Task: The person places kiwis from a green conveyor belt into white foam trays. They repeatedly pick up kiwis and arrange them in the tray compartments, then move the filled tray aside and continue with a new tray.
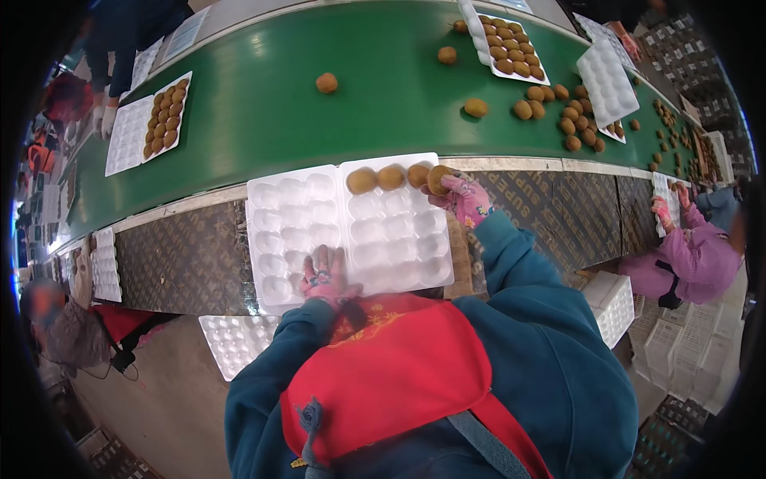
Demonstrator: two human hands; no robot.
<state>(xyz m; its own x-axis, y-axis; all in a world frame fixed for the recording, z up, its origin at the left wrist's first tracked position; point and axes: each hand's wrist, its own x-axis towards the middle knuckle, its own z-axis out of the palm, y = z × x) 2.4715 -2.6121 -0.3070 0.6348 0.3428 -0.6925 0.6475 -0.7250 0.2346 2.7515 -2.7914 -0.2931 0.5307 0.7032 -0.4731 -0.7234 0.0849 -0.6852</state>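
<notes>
A white plastic hinged fruit tray (342,221) lies unfolded in front of me at the green belt's near edge. Several kiwifruits (391,178) sit in the top row of its right half. My right hand (459,196), in a pink patterned glove, holds a kiwifruit (440,179) at the top right corner, beside the fruit in the row. The left half holds no fruit. My left hand (325,280), gloved alike, rests with fingers spread on the lower right part of that half and holds nothing.
Loose kiwifruits (522,109) and filled trays (190,78) lie on the green conveyor belt (257,102). Co-workers stand along both sides; one in pink (697,257) handles a tray at right. Stacked white trays (610,299) stand below the ledge to my right.
</notes>
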